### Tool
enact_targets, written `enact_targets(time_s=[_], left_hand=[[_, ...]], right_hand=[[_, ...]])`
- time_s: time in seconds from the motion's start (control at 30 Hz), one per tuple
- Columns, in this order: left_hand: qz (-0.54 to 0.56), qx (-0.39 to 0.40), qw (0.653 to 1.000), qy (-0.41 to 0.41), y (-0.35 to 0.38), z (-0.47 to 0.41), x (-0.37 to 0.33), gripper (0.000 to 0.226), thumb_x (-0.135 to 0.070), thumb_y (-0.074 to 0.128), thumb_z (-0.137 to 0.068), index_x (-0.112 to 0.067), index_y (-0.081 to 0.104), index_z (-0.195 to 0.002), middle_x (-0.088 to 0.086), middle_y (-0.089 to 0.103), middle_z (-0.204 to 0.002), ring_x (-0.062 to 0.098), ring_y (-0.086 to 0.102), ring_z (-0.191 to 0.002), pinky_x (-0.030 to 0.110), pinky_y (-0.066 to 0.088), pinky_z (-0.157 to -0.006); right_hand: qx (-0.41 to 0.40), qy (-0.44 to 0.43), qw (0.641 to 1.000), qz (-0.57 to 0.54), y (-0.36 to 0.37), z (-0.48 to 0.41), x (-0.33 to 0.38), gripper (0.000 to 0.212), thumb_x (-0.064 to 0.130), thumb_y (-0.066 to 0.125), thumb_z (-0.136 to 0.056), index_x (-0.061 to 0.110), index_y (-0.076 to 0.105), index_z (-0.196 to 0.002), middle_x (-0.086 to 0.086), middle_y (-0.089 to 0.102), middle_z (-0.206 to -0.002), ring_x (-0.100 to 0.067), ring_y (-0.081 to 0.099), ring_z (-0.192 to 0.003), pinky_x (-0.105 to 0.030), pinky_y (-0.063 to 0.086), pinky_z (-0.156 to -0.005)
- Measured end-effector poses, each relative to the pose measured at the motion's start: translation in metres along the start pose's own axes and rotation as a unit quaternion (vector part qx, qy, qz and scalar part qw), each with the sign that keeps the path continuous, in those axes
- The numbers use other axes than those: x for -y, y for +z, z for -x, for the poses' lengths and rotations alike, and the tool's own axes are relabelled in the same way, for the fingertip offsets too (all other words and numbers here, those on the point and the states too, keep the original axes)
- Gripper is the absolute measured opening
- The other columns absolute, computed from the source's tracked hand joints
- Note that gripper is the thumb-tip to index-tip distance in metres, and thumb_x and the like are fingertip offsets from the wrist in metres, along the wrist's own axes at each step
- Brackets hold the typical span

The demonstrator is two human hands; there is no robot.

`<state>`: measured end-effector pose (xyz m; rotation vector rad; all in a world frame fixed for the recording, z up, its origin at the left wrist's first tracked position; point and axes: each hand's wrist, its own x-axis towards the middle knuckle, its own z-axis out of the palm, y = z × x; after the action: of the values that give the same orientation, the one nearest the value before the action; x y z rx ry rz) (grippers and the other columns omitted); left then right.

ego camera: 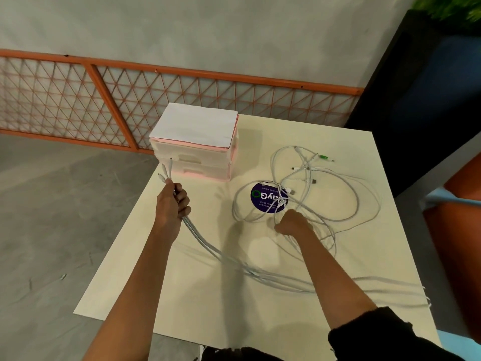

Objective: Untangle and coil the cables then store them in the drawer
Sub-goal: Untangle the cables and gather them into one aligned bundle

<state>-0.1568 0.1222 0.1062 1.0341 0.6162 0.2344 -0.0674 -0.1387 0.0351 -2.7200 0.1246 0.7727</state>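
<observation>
From the head camera, the left hand (173, 201) is stretched forward over the far-left part of the cream table (166, 290), its fingers curled tightly round a cable bundle (200, 239) of several white leads held side by side. The short connector ends (166, 171) stick up out of the top of that fist. Below the fist the bundle trails back toward the person, passes under the right forearm and runs on to the table edge on that side. The right hand (291, 222) sits further right and slightly nearer the body, knuckles up. Its fingers are closed into a fist on strands at the near edge of the tangle of cables (341, 204). The tangle spreads out beyond and to the right of this hand in loose overlapping white loops that lie flat on the table. Several plugs show among the loops, one of them a green connector (322, 158) at the far side. A round purple sticker (268, 198) lies on the table just beyond the right hand, partly crossed by the loops. Just beyond the left hand, slightly to its right, stands the drawer unit (195, 162), pink and translucent white. Its two drawers are pushed in and a white sheet of paper (194, 126) lies on top. Behind the table runs an orange lattice fence (182, 95).
</observation>
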Motion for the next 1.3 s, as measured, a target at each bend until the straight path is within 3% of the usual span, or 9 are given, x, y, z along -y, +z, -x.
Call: enact_targets(time_s=[0.13, 0.27, 0.6, 0.7, 0.83, 0.93, 1.1, 1.2, 1.3], left_hand=[[-0.010, 0.003, 1.000, 0.013, 0.000, -0.005, 0.002, 0.039, -0.040, 0.031, -0.104, -0.019, 0.045, -0.073, -0.011, 0.037, -0.054, 0.004, 0.023, -0.038, 0.016, 0.017, -0.036], [-0.016, 0.001, 1.000, 0.012, -0.005, -0.012, 0.007, 0.040, -0.039, 0.031, -0.104, -0.018, 0.045, -0.073, -0.010, 0.036, -0.056, 0.003, 0.023, -0.039, 0.017, 0.016, -0.038], [-0.025, -0.001, 1.000, 0.003, 0.000, -0.024, 0.012, 0.040, -0.037, 0.029, -0.104, -0.016, 0.044, -0.073, -0.009, 0.035, -0.055, 0.003, 0.022, -0.038, 0.015, 0.018, -0.036], [-0.031, -0.001, 1.000, -0.001, 0.002, -0.029, 0.014, 0.040, -0.038, 0.030, -0.104, -0.016, 0.044, -0.073, -0.008, 0.034, -0.056, 0.003, 0.022, -0.039, 0.015, 0.018, -0.037], [-0.038, 0.002, 0.999, -0.008, 0.003, -0.037, 0.016, 0.041, -0.039, 0.030, -0.104, -0.016, 0.044, -0.073, -0.007, 0.034, -0.058, 0.003, 0.022, -0.040, 0.015, 0.017, -0.037], [-0.047, 0.000, 0.999, -0.013, 0.003, -0.041, 0.020, 0.040, -0.039, 0.029, -0.104, -0.016, 0.044, -0.074, -0.006, 0.033, -0.059, 0.003, 0.023, -0.041, 0.015, 0.018, -0.037], [-0.047, -0.006, 0.999, -0.018, 0.003, -0.046, 0.021, 0.040, -0.039, 0.028, -0.104, -0.016, 0.043, -0.075, -0.006, 0.033, -0.058, 0.003, 0.022, -0.040, 0.015, 0.018, -0.037], [-0.051, -0.004, 0.999, -0.018, 0.004, -0.048, 0.020, 0.040, -0.039, 0.028, -0.104, -0.015, 0.043, -0.075, -0.006, 0.033, -0.058, 0.003, 0.022, -0.040, 0.015, 0.018, -0.037], [-0.055, -0.002, 0.998, -0.019, 0.005, -0.048, 0.021, 0.040, -0.039, 0.028, -0.104, -0.015, 0.044, -0.075, -0.006, 0.033, -0.058, 0.003, 0.022, -0.040, 0.015, 0.017, -0.037]], right_hand=[[-0.056, -0.008, 0.994, -0.088, -0.027, -0.028, 0.005, 0.035, 0.022, 0.060, -0.081, 0.009, 0.060, -0.114, -0.012, 0.065, -0.113, -0.031, 0.060, -0.107, -0.032, 0.047, -0.082], [-0.135, 0.045, 0.980, -0.141, -0.040, -0.056, 0.005, 0.031, 0.012, 0.055, -0.090, -0.005, 0.057, -0.116, -0.021, 0.061, -0.120, -0.035, 0.057, -0.113, -0.034, 0.048, -0.085], [-0.235, -0.016, 0.959, -0.156, -0.019, -0.100, 0.004, 0.026, -0.005, 0.045, -0.089, 0.000, 0.058, -0.111, -0.020, 0.052, -0.120, -0.035, 0.050, -0.114, -0.043, 0.044, -0.095], [-0.267, -0.001, 0.958, -0.101, -0.023, -0.113, 0.002, 0.031, -0.002, 0.048, -0.088, 0.000, 0.053, -0.119, -0.020, 0.046, -0.127, -0.036, 0.041, -0.121, -0.044, 0.040, -0.095], [-0.281, 0.056, 0.956, -0.059, -0.045, -0.139, -0.007, 0.053, -0.002, 0.048, -0.087, 0.005, 0.036, -0.139, -0.014, 0.030, -0.148, -0.033, 0.028, -0.134, -0.046, 0.028, -0.106], [-0.230, 0.088, 0.969, -0.014, -0.057, -0.161, -0.022, 0.061, -0.001, 0.042, -0.093, 0.011, 0.021, -0.149, -0.005, 0.012, -0.159, -0.025, 0.010, -0.145, -0.050, 0.012, -0.116], [-0.219, 0.113, 0.969, 0.018, -0.060, -0.179, -0.035, 0.045, -0.002, 0.043, -0.091, 0.011, 0.042, -0.135, -0.012, 0.039, -0.142, -0.029, 0.028, -0.136, -0.054, 0.012, -0.112], [-0.212, 0.135, 0.967, 0.031, -0.067, -0.177, -0.039, 0.049, 0.008, 0.043, -0.096, 0.024, 0.036, -0.141, -0.016, 0.028, -0.147, -0.036, 0.021, -0.137, -0.053, 0.016, -0.110], [-0.194, 0.160, 0.967, 0.049, -0.072, -0.175, -0.044, 0.042, 0.013, 0.050, -0.094, 0.027, 0.046, -0.133, -0.020, 0.014, -0.149, -0.037, 0.016, -0.136, -0.050, 0.017, -0.110]])
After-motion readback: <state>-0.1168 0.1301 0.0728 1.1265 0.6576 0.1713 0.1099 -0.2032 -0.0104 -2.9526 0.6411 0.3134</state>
